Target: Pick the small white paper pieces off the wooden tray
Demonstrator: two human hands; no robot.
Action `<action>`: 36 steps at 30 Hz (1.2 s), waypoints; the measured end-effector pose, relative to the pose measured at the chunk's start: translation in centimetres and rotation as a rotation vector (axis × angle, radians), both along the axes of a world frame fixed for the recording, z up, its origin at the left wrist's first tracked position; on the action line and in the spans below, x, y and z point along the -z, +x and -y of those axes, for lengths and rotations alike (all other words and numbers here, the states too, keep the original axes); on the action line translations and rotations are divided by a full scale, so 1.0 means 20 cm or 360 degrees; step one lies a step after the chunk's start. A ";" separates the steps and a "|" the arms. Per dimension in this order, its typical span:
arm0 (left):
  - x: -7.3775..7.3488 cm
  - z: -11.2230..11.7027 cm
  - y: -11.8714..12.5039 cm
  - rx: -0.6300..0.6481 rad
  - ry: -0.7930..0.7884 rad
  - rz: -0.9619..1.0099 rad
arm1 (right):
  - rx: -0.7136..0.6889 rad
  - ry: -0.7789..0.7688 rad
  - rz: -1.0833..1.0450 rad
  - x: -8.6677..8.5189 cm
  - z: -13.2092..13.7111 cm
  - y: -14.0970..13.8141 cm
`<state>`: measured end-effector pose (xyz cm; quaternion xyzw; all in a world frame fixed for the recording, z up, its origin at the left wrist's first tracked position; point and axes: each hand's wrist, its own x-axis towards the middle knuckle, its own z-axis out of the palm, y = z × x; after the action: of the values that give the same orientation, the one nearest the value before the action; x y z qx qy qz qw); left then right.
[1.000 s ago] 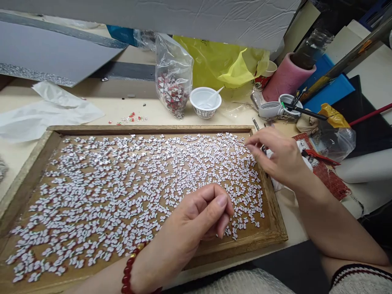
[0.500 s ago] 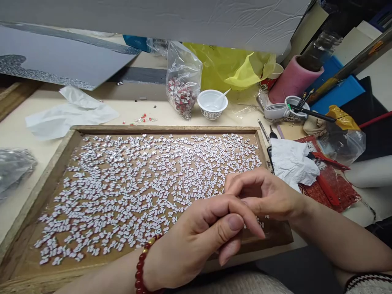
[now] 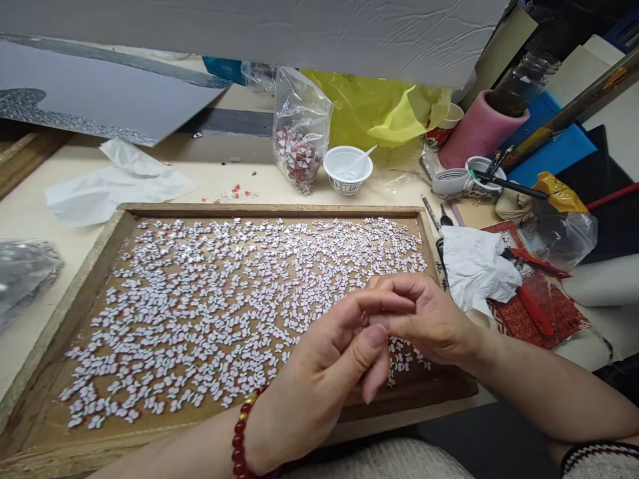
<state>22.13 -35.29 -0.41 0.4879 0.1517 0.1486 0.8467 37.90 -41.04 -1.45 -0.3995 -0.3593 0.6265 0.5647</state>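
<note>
A shallow wooden tray [image 3: 279, 210] lies in front of me, its floor covered with several small white flower-shaped pieces [image 3: 210, 313]. My left hand [image 3: 324, 379], a red bead bracelet on its wrist, hovers over the tray's near right corner with fingers curled and thumb against them. My right hand [image 3: 424, 316] meets it there, fingers bent and pinched against the left fingertips. Whatever sits between the fingertips is too small to make out.
Behind the tray stand a clear bag of red-and-white pieces [image 3: 299, 143], a white plastic bowl with a spoon [image 3: 347, 169] and a yellow bag [image 3: 379, 113]. Crumpled white tissue [image 3: 474, 263], tools and a red packet [image 3: 539, 299] lie to the right. White paper [image 3: 114, 183] lies at left.
My right hand came back from the tray's far right edge to meet my left hand near the front. Both hands then rose slightly, fingertips pressed together.
</note>
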 end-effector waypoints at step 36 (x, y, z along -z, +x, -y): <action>-0.01 -0.07 0.03 -0.0390 -0.1002 -0.0241 | 0.1413 0.0192 0.3531 -0.10 -0.07 0.64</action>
<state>22.67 -33.81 -0.13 0.1907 0.3100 0.1584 0.9178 50.73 -39.69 0.64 -0.7843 -0.5101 -0.3276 0.1316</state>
